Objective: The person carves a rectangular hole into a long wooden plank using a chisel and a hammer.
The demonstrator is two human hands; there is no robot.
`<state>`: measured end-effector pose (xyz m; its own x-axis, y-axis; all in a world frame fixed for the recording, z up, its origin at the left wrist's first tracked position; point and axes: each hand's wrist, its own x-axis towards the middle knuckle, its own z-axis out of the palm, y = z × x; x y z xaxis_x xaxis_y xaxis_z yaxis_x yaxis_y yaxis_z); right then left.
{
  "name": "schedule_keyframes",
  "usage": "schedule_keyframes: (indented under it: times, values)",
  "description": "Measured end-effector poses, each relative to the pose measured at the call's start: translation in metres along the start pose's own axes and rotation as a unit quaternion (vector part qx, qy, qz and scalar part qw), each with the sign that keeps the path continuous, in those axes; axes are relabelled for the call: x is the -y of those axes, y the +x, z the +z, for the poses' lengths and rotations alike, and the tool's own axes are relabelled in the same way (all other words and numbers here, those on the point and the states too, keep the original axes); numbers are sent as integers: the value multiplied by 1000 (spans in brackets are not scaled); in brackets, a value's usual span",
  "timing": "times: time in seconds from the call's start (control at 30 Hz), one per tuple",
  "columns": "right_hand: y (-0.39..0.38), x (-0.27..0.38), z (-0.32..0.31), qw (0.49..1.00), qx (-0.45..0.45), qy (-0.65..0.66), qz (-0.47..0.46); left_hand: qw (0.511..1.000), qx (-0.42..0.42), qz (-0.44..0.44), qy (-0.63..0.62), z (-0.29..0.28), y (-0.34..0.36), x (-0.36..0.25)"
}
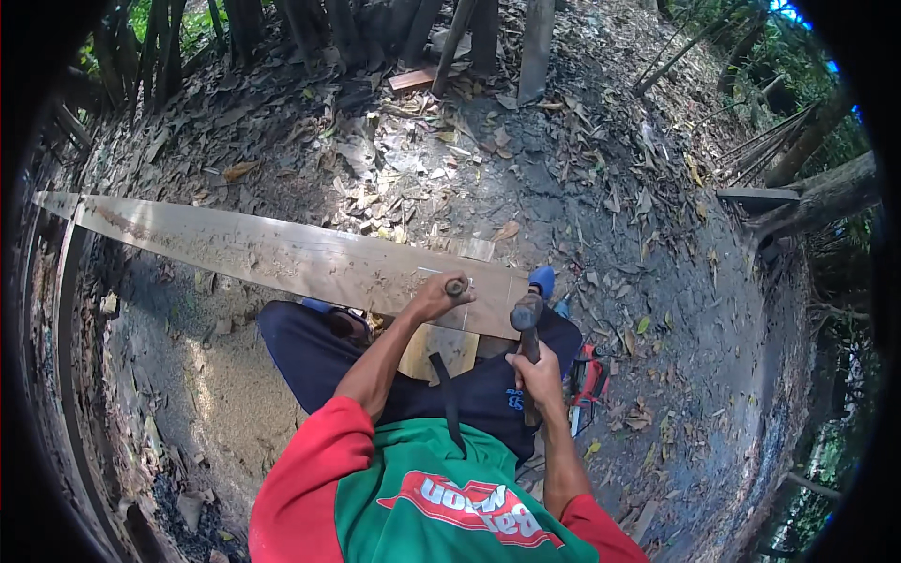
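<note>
A long wooden plank (310, 264) reaches from the far left to in front of my knees, with pale marked lines near its right end. My left hand (435, 296) is closed around an upright chisel (455, 286) over these lines. Only the round butt of its handle shows; the blade is hidden beneath the hand. My right hand (537, 373) grips the handle of a hammer (526, 314). Its dark head is raised by the plank's right end, to the right of the chisel and apart from it.
Under the plank, between my legs, is a pale wood block (441, 353). A red power tool (589, 380) lies on the ground by my right knee. Sawdust (235, 403) covers the soil at left. Wooden posts (537, 52) and a log (831, 197) stand farther off.
</note>
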<state>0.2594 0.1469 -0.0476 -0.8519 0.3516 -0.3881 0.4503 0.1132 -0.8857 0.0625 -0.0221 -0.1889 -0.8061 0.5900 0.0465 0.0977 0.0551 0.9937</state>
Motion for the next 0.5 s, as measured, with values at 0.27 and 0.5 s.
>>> schedule_keyframes:
  times: [0.27, 0.5]
  values:
    - [-18, 157, -42, 954, -149, 87, -246, 1000, 26, -1, -10, -11, 16, -28]
    - [-77, 331, -162, 832, -7, 162, -531, 998, 6, -29, -56, -18, 13, -5]
